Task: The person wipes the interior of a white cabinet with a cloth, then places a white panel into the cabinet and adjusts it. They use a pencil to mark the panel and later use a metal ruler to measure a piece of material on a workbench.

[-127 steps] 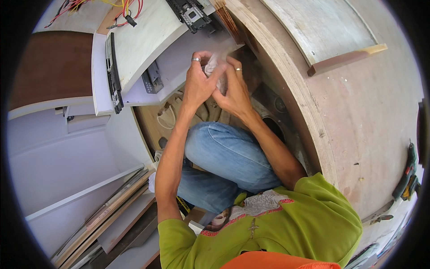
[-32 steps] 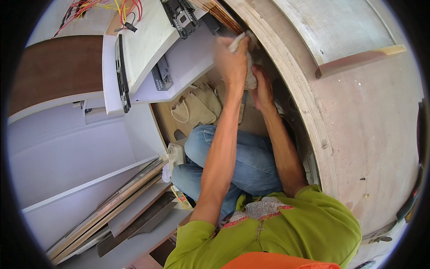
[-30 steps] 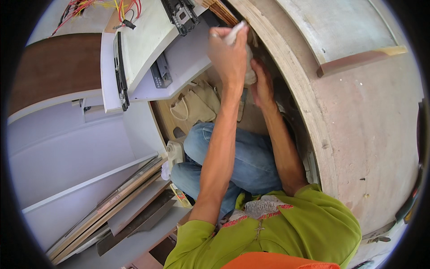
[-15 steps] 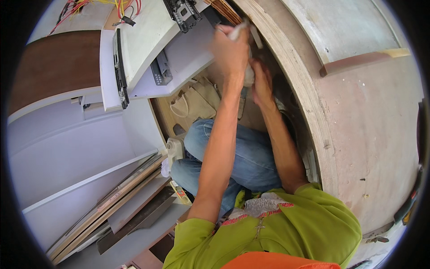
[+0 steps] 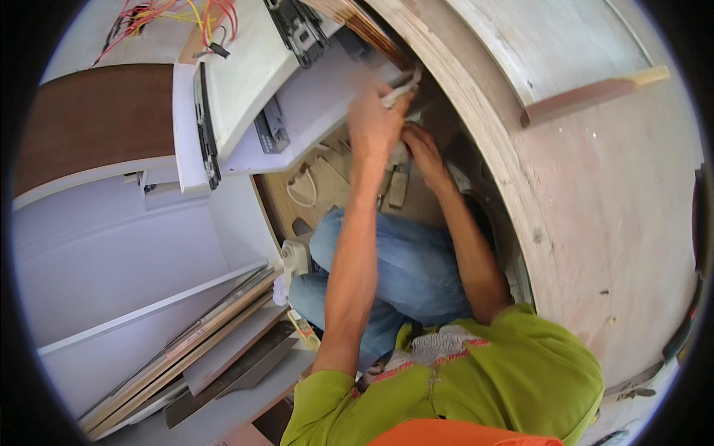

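Note:
My left hand (image 5: 375, 119), partly smeared by motion, is closed on a pale, cloth-like strip (image 5: 400, 91) whose exact kind I cannot make out. One end of it sticks out past the fingers toward the wooden edge. Lower and to the right, my right hand (image 5: 428, 152) has its fingers curled against a pale lower part of what looks like the same strip. Both hands are over the cabinet's open recess, above my bent knees (image 5: 394, 253) in jeans. Beneath them lie a beige cloth bag (image 5: 327, 175) and a small block-like piece (image 5: 399, 187).
A white panel (image 5: 242, 74) with black drawer slides (image 5: 207, 126) juts in at upper left, loose red and yellow wires (image 5: 171, 15) behind it. A thick wooden edge (image 5: 513, 160) curves close along my right. Several boards (image 5: 186, 334) are stacked at lower left, near a whitish container (image 5: 295, 258).
My left hand has come down and slightly left with the pale strip. My right hand has shifted a little lower. More of the floor below the hands shows, including the block-like piece.

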Tool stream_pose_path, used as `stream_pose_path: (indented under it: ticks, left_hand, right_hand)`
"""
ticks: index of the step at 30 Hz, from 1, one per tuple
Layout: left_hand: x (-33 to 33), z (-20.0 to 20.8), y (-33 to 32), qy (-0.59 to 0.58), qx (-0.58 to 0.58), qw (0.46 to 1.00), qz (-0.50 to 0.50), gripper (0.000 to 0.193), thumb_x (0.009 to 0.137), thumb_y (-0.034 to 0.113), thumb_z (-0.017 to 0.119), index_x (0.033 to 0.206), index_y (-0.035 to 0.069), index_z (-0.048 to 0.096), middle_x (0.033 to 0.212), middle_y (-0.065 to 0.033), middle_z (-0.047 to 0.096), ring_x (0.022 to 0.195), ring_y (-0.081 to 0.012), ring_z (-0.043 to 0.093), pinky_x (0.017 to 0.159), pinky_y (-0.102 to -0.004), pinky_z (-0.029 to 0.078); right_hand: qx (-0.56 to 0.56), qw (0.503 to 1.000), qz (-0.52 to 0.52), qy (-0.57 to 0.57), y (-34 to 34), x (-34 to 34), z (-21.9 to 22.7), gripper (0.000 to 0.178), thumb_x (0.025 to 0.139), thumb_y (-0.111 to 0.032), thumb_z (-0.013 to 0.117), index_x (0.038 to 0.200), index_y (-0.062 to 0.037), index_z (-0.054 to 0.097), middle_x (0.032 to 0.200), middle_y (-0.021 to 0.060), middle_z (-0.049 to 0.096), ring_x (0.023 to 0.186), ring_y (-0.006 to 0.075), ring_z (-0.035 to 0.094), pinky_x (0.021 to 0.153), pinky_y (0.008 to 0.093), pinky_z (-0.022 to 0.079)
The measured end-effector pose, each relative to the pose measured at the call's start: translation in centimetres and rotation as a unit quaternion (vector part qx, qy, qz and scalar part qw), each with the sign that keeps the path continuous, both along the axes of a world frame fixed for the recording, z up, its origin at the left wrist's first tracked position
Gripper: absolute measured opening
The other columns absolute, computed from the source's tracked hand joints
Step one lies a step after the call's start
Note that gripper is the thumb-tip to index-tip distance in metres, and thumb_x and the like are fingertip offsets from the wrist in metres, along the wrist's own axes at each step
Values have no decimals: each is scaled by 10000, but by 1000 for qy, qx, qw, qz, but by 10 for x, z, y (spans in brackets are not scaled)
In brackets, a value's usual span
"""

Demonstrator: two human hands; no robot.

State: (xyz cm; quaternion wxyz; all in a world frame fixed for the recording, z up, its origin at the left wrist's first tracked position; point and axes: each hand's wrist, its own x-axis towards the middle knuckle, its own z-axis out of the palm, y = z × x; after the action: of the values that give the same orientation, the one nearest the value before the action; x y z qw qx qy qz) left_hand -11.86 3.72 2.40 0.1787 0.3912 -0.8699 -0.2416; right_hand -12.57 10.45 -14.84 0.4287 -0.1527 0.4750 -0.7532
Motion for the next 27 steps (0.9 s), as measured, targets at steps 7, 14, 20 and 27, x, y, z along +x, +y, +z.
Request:
stream_pose_path:
  ticks: [7,14,20,27]
  left_hand:
    - [56,29,-23,-76,70,994,-24,314,831,257,843,964,9,703,874,-112,727,780,-166,662,726,-313,524]
    - [71,12,-36,-44,74,995,-42,348,863,299,820,991,-7,716,872,-106,736,797,-154,660,742,-309,519]
    - [32,15,-41,-19,148,974,-169,366,905,317,771,1015,-29,730,863,-107,729,776,-143,624,736,-307,513]
    - [3,-7,-36,27,39,988,-150,302,876,216,750,1048,-27,698,990,-221,738,933,-378,715,822,-407,549]
  right_hand:
    - [-9,975,-178,133,-2,-15,17,468,974,-112,630,1434,-67,550,1236,92,658,1001,139,634,931,318,511]
    - [-21,935,-241,260,-7,-11,64,488,939,-135,687,1403,-54,556,1303,167,608,1139,250,604,985,387,486]
    - [-121,932,-263,218,-11,-2,51,482,845,-114,794,1270,-25,586,1413,194,511,1289,329,535,1089,461,431]
    - [41,907,-379,181,-28,-10,50,335,993,-175,693,1278,-16,619,1265,138,651,1162,207,603,1006,344,466]
